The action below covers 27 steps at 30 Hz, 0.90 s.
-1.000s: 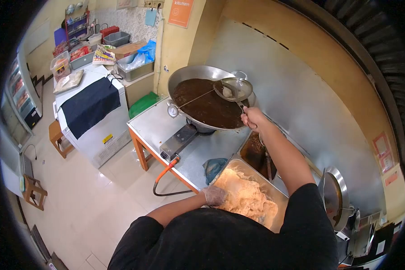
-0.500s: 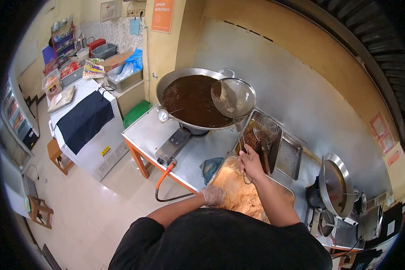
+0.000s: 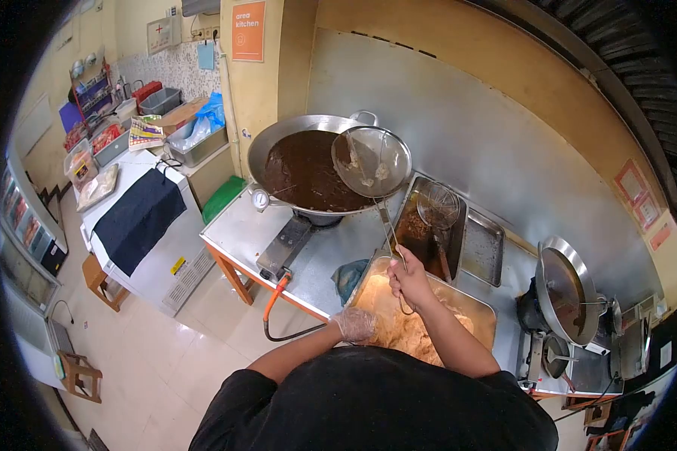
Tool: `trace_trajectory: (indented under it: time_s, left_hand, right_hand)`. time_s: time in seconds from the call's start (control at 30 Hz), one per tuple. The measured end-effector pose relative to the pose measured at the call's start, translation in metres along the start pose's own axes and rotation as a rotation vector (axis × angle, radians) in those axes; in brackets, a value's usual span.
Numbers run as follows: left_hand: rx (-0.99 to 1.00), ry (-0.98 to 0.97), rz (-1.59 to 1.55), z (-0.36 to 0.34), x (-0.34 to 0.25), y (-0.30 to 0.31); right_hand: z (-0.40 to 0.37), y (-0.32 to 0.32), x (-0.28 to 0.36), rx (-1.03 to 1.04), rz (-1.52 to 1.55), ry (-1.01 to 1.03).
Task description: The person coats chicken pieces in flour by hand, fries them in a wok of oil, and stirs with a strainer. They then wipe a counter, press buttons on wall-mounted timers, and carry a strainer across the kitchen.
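Note:
My right hand (image 3: 410,278) is closed round the long handle of a large wire strainer (image 3: 390,161). The strainer's round mesh basket is over the right side of a wide wok (image 3: 259,154) of dark brown oil (image 3: 301,169), with a few pale pieces in the mesh. My left hand (image 3: 356,325), in a clear plastic glove, is at the left edge of a metal tray (image 3: 483,316) that holds orange-tinted flour (image 3: 406,331). Its fingers are too indistinct to tell what they hold, if anything.
Behind the flour tray stand an oily tray (image 3: 410,225) with a second strainer (image 3: 438,206) and an empty-looking metal tray (image 3: 483,252). Another wok (image 3: 560,282) is at the right. A dial thermometer (image 3: 260,199) sits on the big wok's rim, and an orange hose (image 3: 273,297) hangs at the front edge.
The strainer in my right hand has turned more face-on, and the pale pieces have shifted in its mesh. The camera view has moved slightly. My left hand remains by the flour tray's edge.

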<state>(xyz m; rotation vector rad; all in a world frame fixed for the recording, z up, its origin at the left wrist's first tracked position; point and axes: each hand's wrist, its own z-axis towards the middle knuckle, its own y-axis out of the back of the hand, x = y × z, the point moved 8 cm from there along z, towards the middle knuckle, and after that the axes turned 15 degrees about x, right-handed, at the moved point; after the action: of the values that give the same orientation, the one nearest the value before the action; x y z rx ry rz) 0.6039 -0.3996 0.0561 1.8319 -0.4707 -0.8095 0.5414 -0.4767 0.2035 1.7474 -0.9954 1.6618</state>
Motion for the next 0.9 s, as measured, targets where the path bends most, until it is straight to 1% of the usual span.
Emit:
trace_trajectory:
  time_s: [0.1,0.13,0.17,0.2,0.27,0.3,0.33,0.4,0.5,0.53,0.6,0.63,0.7,0.73,0.8,0.83,0.9]
  left_hand:
    - [-0.036,0.003,-0.040,-0.005,-0.003,0.008]
    - [-0.045,0.014,-0.048,-0.007,-0.004,0.011]
    - [-0.053,0.021,-0.056,-0.008,-0.003,0.012]
    - [-0.042,-0.005,-0.002,-0.005,-0.003,0.006]
    - [-0.022,-0.071,0.102,0.005,-0.001,-0.009]
    - [-0.046,-0.060,0.101,0.006,0.000,-0.009]
    - [-0.069,-0.047,0.101,0.005,0.001,-0.008]
    - [-0.107,-0.017,0.071,0.002,0.004,-0.007]
    - [-0.112,-0.051,0.095,0.007,0.007,-0.015]
    - [-0.085,-0.064,0.109,0.006,0.004,-0.014]
    - [-0.036,-0.087,0.141,0.002,-0.003,-0.005]
    - [-0.044,-0.094,0.128,0.002,-0.003,-0.006]
    - [-0.059,-0.106,0.100,0.002,-0.002,-0.006]
    - [-0.047,-0.067,0.072,0.004,0.001,-0.008]
    - [-0.025,0.015,0.016,0.004,0.004,-0.003]
    - [-0.024,0.005,0.028,0.004,0.002,-0.001]
    - [-0.017,-0.016,0.049,0.002,-0.002,0.002]
  right_hand:
    - [-0.010,0.018,0.012,-0.058,-0.040,-0.014]
    - [-0.013,0.037,0.012,-0.104,-0.021,-0.025]
    - [-0.014,0.056,0.026,-0.066,-0.266,0.032]
    - [-0.022,0.078,0.034,-0.113,-0.218,0.033]
    - [-0.043,0.119,0.062,-0.213,-0.259,-0.031]
    - [-0.055,0.134,0.079,-0.230,-0.309,-0.102]
    - [-0.068,0.145,0.096,-0.269,-0.293,-0.082]
    - [-0.081,0.205,0.101,-0.337,-0.597,-0.173]
    - [-0.093,0.253,0.100,-0.382,-1.427,-0.168]
    - [-0.093,0.272,0.078,-0.351,-1.616,-0.277]
    - [-0.107,0.263,0.059,-0.328,-1.674,-0.424]
    - [-0.114,0.257,0.052,-0.314,-1.698,-0.501]
    - [-0.124,0.258,0.039,-0.230,-1.705,-0.640]
    - [-0.128,0.259,0.030,-0.183,-1.704,-0.708]
    - [-0.131,0.264,0.029,-0.315,-1.690,-0.531]
    - [-0.133,0.268,0.024,-0.381,-1.676,-0.443]
    - [-0.122,0.291,0.006,-0.401,-1.613,-0.261]
